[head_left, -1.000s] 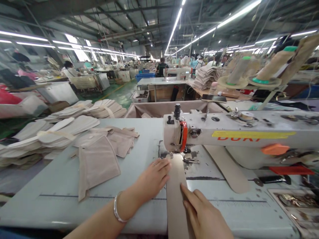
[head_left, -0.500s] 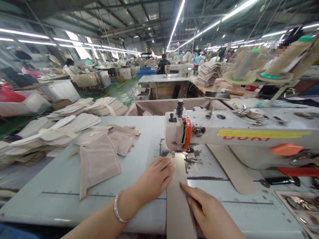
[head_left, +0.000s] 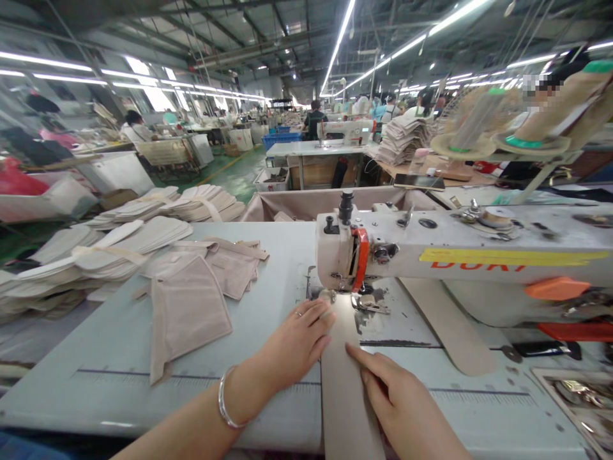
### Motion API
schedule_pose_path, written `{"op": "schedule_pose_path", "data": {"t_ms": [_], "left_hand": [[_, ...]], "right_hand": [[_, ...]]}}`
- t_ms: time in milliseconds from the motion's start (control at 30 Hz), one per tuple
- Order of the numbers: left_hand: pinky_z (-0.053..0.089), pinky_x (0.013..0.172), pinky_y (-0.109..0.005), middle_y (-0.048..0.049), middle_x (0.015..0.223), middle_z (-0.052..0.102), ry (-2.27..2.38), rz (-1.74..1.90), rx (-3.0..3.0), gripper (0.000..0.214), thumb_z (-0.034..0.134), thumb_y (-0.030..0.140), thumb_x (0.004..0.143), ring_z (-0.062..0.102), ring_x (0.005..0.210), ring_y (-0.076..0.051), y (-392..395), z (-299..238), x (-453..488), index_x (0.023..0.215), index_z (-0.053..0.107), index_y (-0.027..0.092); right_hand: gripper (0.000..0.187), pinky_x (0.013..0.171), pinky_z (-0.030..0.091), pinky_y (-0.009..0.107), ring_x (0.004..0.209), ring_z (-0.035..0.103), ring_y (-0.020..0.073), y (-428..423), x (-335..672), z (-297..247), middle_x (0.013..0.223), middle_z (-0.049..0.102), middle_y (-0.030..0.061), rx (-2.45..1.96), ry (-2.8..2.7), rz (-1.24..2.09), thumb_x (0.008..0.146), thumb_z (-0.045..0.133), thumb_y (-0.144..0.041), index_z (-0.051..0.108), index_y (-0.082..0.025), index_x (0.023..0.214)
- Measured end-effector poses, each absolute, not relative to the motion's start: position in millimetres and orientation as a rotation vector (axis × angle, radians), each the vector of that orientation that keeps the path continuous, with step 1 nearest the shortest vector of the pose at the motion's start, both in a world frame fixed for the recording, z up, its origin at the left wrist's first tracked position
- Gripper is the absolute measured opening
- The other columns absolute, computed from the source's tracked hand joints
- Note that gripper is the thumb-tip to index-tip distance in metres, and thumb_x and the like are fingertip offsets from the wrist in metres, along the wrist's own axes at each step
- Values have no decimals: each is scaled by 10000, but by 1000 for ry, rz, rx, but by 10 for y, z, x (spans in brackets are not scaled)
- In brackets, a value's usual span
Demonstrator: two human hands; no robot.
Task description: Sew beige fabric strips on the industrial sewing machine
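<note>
A long beige strip (head_left: 345,390) of fabric or leather-like material runs from the table's front edge to beneath the sewing machine's head (head_left: 338,249). My left hand (head_left: 299,338), with a ring and a bangle, lies flat, its fingertips on the strip's left edge close to the presser foot. My right hand (head_left: 395,390) is at the strip's right edge. Its index finger is stretched onto the strip, with the thumb apart from it lower down. The other fingers of that hand are mostly hidden. The needle cannot be made out.
Sewn beige fabric pieces (head_left: 189,313) lie on the table's left side. Beyond them are bundled pale panels (head_left: 129,246). Another beige strip (head_left: 450,332) passes under the machine arm (head_left: 479,239). A tray of metal parts (head_left: 582,402) sits at right. Thread cones (head_left: 479,121) stand behind.
My right index fingertip has moved slightly forward along the strip, toward the machine head. My left hand stays in nearly the same place by the presser foot.
</note>
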State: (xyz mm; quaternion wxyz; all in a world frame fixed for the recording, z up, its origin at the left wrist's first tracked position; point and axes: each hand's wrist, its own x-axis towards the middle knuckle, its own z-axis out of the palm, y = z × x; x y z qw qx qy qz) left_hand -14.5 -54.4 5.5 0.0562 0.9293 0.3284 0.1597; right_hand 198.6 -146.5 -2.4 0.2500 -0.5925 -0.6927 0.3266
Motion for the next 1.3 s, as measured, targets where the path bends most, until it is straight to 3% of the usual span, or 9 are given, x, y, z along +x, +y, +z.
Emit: {"op": "schedule_pose_path", "data": {"t_ms": [400,500,633,767,867,933,1067,1200,1300], "left_hand": [[297,1185,-469,-109,1492,436,995,446,2764,399,470,205,974,347,1413,-257,-574,53,-117,1371,483,165],[351,1161,-376,-61,1463,491,926,456,2653,395,454,217,986,440,1357,-195,-478,167,-267,1380,490,210],[439,1058,-294,-7,1245,664,1613,636,2572,368,415,133,948,595,1159,-154,-60,393,-976,1231,624,244],[313,1094,-538,-197,1316,560,2149,812,2397,389,410,161,916,477,1253,-327,265,552,-1837,1263,565,78],[339,1076,-485,-145,1224,609,2226,854,2358,305,471,228,895,502,1198,-308,325,544,-2205,1143,623,136],[381,1039,-438,-115,1162,636,2244,883,2326,288,496,296,891,534,1138,-288,328,508,-2348,1107,624,154],[463,881,-367,-86,971,674,2241,860,2257,308,555,428,854,596,935,-268,300,534,-2468,946,659,152],[428,934,-337,-53,1012,672,1849,967,2339,314,517,449,912,590,999,-246,122,748,-2034,953,683,185],[444,929,-313,-39,1010,678,1377,764,2365,303,457,373,963,605,986,-215,-68,793,-1287,1003,709,210]], "right_hand": [[509,847,542,347,959,666,209,-1479,1981,-132,1135,648,85,-1629,-2058,687,928,291,-192,533,-210,1375],[522,747,570,344,839,690,214,-1466,2042,-232,1059,671,77,-1621,-2197,477,904,302,-177,537,-205,1368],[446,586,557,314,715,680,195,-1289,2153,-263,973,672,50,-1457,-2374,179,904,347,-169,614,-254,1251],[299,811,534,378,914,626,227,-985,2135,-178,1037,619,75,-1244,-2452,4,886,407,-115,661,-233,990],[341,966,444,475,1077,537,276,-832,2059,-174,1208,559,105,-1219,-2412,-94,880,431,-84,617,-197,1143],[409,978,422,491,1120,499,294,-806,2018,-193,1273,523,116,-1267,-2382,-119,892,441,-93,559,-191,1272],[411,989,397,496,1152,464,309,-867,1980,-173,1290,511,113,-1360,-2351,-106,905,454,-124,554,-202,1296],[424,984,395,478,1153,460,302,-908,1965,-99,1289,521,99,-1367,-2349,-83,895,456,-115,559,-211,1295],[411,986,391,469,1152,462,296,-908,1955,-71,1282,532,96,-1372,-2350,-73,907,463,-124,556,-204,1300]]}}
